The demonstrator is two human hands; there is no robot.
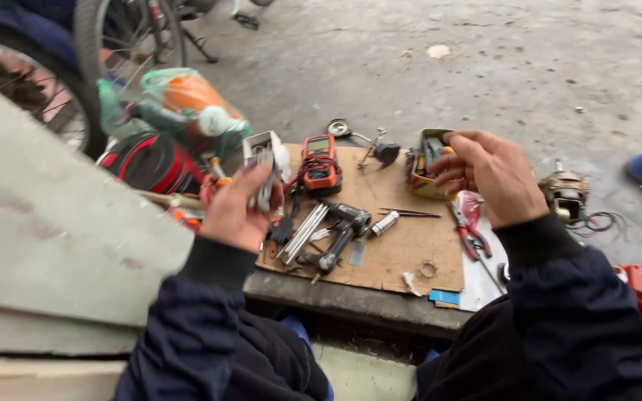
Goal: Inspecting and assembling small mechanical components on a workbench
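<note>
Lowest in the frame are my dark sleeves and knees, then the edge of the cardboard sheet [403, 256] I work on. My left hand [235, 212], left of centre, is closed around a small pale metal part [261, 167]; motion blurs it, so I cannot tell just what it is. My right hand [495, 178], right of centre, grips a small open yellow box [429, 167] from the side, fingers curled round its wall, held just above the cardboard's far right corner. Something greenish shows inside; the rest of its contents is hidden by my fingers.

As I judge it, the work is mid-way: tools lie spread out, nothing looks assembled, and the small motor [565, 194] sits apart at the right, untouched. On the cardboard between my hands lie a black-handled tool [339, 234] and an orange multimeter [319, 163]; red pliers [469, 223] lie under my right wrist. Farther, upper left, a bicycle wheel [31, 89] is cut off by the frame.
</note>
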